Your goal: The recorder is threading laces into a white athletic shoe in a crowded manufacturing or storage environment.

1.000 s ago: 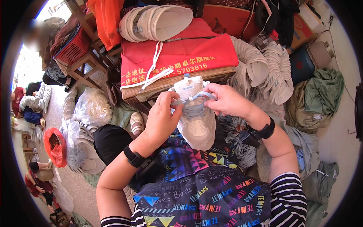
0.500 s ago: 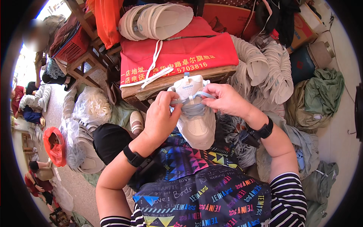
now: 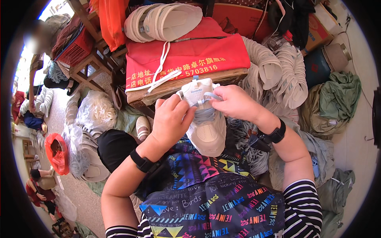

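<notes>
A white shoe upper [image 3: 207,137] with pale blue-grey laces stands toe toward me between my hands, against the front of a wooden table. My right hand [image 3: 237,104] pinches a flat blue-grey shoelace [image 3: 213,96] between thumb and forefinger, at the right side of the tongue [image 3: 195,92]. At the left edge of the upper, my left hand [image 3: 170,119] is closed with its fingers curled around the eyelet side. Its fingertips are partly hidden, and whether lace is also in them I cannot tell.
A red cloth [image 3: 186,51] covers the table [image 3: 154,95]; nested white uppers [image 3: 164,22] and a loose white lace [image 3: 163,77] lie on it. More stacked uppers [image 3: 291,75] are at right, near a bundle of grey laces [image 3: 258,158]. Plastic bags [image 3: 97,111] stand at left.
My left hand has shifted slightly down and its fingers have moved off the lace's visible left part. My right hand still pinches the lace, now nearer the tongue.
</notes>
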Available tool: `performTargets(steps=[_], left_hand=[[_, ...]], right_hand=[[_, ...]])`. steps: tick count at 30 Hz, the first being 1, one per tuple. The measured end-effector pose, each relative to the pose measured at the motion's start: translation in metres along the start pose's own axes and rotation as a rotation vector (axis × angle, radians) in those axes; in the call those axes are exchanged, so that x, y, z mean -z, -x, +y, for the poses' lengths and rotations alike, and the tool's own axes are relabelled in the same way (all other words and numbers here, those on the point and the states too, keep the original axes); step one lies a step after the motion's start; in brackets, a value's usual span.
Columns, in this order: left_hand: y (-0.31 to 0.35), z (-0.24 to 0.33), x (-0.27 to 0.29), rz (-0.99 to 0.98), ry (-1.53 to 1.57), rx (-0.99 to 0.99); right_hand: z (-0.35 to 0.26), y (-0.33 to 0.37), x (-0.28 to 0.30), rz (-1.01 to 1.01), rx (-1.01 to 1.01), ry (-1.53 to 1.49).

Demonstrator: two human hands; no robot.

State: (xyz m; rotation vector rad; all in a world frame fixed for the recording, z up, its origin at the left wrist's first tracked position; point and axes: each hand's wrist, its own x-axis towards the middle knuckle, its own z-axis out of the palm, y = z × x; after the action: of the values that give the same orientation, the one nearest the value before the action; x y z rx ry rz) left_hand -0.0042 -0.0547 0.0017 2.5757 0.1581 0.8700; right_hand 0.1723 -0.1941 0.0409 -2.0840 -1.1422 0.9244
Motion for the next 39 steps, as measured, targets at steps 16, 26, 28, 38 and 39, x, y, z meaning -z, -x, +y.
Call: performTargets(steps=[16, 26, 28, 38, 39], left_hand=[[-0.007, -0.018, 0.007, 0.013, 0.577, 0.451], [-0.015, -0.004, -0.005, -0.062, -0.218, -0.142], [-0.014, -0.004, -0.009, -0.063, -0.181, -0.074], [-0.004, -0.023, 0.005, -0.188, 0.408, 0.635], [-0.004, -0.021, 0.006, -0.163, 0.611, 0.79]], right_hand=[[-0.013, -0.015, -0.002, -0.181, -0.167, -0.17], [0.015, -0.023, -0.008, -0.143, -0.114, -0.404], [0.015, -0.024, -0.008, -0.077, -0.037, -0.083], [-0.004, -0.006, -0.004, -0.071, -0.104, -0.148], [-0.004, -0.003, -0.002, -0.108, -0.12, -0.285]])
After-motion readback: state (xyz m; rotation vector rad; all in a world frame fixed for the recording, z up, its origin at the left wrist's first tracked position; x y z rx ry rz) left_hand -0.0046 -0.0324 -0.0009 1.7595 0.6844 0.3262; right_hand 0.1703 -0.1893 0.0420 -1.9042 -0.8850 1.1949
